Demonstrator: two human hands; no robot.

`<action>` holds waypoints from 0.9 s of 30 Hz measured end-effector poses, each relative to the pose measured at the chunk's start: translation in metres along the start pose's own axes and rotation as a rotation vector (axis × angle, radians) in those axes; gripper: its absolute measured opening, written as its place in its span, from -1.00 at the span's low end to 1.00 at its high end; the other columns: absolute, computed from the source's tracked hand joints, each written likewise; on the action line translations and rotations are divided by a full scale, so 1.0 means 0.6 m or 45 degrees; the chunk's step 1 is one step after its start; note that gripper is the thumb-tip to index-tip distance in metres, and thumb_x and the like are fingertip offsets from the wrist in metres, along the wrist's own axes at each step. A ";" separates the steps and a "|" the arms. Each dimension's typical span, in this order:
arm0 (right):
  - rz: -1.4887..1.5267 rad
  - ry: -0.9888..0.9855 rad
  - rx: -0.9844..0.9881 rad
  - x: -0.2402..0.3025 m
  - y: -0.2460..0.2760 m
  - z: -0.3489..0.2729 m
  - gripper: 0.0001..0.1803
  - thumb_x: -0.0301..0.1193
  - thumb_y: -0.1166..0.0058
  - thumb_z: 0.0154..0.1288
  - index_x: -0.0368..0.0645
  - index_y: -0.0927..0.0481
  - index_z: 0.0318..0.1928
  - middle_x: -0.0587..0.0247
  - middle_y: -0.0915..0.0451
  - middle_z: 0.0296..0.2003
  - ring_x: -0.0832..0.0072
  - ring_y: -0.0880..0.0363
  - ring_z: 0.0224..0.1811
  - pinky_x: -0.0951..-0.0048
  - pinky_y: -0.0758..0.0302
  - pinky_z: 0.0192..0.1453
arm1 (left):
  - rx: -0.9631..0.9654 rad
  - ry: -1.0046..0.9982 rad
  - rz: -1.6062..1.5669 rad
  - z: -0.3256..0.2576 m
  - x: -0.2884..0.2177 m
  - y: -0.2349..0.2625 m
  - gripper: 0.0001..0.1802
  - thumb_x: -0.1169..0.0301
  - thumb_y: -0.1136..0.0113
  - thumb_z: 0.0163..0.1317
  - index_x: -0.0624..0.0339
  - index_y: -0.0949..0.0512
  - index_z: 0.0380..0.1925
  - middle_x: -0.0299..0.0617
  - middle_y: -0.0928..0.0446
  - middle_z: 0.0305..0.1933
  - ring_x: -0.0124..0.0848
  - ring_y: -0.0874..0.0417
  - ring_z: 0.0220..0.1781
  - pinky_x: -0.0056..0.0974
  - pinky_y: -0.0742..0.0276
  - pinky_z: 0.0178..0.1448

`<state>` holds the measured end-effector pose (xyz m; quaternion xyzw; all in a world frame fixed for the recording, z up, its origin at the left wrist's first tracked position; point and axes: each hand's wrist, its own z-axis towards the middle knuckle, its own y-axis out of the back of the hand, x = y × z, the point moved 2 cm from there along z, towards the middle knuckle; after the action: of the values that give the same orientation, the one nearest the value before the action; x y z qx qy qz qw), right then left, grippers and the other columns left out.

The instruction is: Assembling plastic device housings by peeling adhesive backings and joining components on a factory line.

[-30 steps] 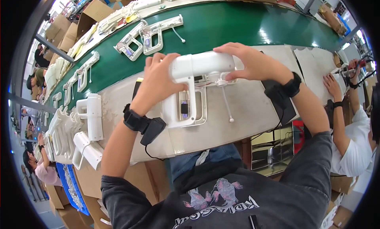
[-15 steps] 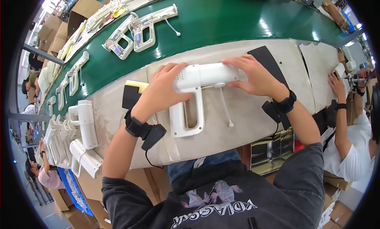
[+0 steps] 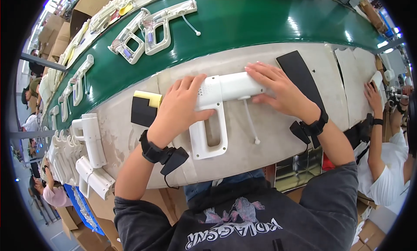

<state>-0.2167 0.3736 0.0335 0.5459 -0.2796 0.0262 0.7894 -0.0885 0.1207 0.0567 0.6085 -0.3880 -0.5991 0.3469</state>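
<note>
A white gun-shaped plastic housing (image 3: 239, 85) lies on the worktable, its barrel pointing right. Its loop handle (image 3: 221, 133) comes down toward me, and a thin white cord with a round tip (image 3: 251, 123) hangs below the barrel. My left hand (image 3: 179, 104) is closed round the rear end, thumb by the top of the handle opening. Over the front end curls my right hand (image 3: 282, 89), fingers on top and thumb underneath. The palms hide both ends of the barrel.
Open white housings with wires (image 3: 154, 31) rest on the green conveyor belt (image 3: 243, 21). At left, more white housings (image 3: 93, 140) are piled along the table edge. Black pads (image 3: 299, 73) flank my hands, one with a yellow piece (image 3: 152, 96). A co-worker's hand (image 3: 372, 94) is at far right.
The view has shifted slightly. My right hand has settled flatter over the barrel's front end, its fingers closer together. The left hand keeps its hold.
</note>
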 end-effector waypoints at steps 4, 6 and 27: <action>0.041 -0.062 0.049 -0.012 0.001 -0.002 -0.35 -0.29 -0.21 0.37 -0.05 -0.38 0.44 0.10 -0.39 0.38 0.10 -0.30 0.43 0.14 -0.23 0.50 | 0.014 -0.022 0.227 0.012 -0.004 -0.002 -0.10 0.20 -0.53 -0.10 0.20 -0.35 0.28 0.07 -0.47 0.12 0.07 -0.51 0.17 0.00 -0.44 0.29; -0.004 -0.033 0.043 -0.015 0.001 0.001 -0.37 -0.26 -0.17 0.41 -0.03 -0.38 0.44 0.09 -0.42 0.34 0.11 -0.33 0.40 0.14 -0.25 0.48 | 0.245 0.008 0.368 0.030 -0.005 0.001 -0.11 0.16 -0.53 -0.18 0.21 -0.40 0.20 0.04 -0.46 0.04 0.06 -0.52 0.10 -0.01 -0.45 0.24; 1.421 -1.065 -0.593 0.033 0.162 -0.253 -0.49 -0.34 -0.27 0.27 -0.25 -0.46 0.18 0.22 -0.63 -0.24 0.54 -0.59 -0.48 0.57 -0.48 -0.46 | -0.136 -0.643 0.017 0.126 -0.218 -0.031 0.12 0.04 -0.61 -0.17 0.16 -0.27 0.40 0.04 -0.36 0.26 0.02 -0.40 0.27 0.03 -0.27 0.35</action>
<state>-0.1711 0.5406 0.0877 0.1048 -0.7920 0.1537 0.5815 -0.1603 0.2486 0.0972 0.4177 -0.4340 -0.7495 0.2745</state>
